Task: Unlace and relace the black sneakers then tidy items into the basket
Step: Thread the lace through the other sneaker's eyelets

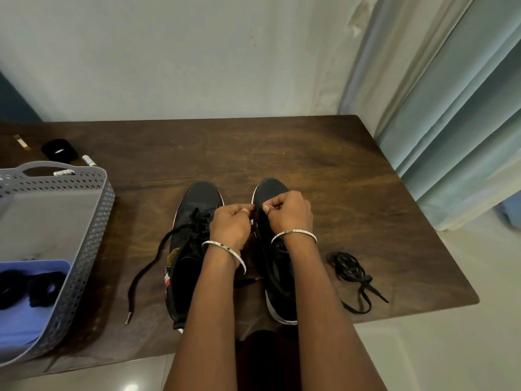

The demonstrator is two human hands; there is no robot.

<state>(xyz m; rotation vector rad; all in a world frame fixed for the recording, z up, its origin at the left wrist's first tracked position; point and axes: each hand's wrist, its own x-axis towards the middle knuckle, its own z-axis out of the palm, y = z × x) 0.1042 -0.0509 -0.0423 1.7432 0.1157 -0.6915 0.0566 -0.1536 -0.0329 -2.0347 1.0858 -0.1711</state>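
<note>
Forearms reach forward side by side over the bench (324, 170). The left hand (231, 224) and right hand (290, 213) have curled fingers, each in a narrow pinch grip on the lace (254, 218) at the front eyelets of the right sneaker (272, 190). The left sneaker (200, 198) is just beside it.

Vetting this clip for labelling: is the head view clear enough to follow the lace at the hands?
Head view: dim, even light, little blur, but the lace pinched by left hand and right hand nearly merges with the black sneaker; head view also bows the table edge, glare on floor.
</note>
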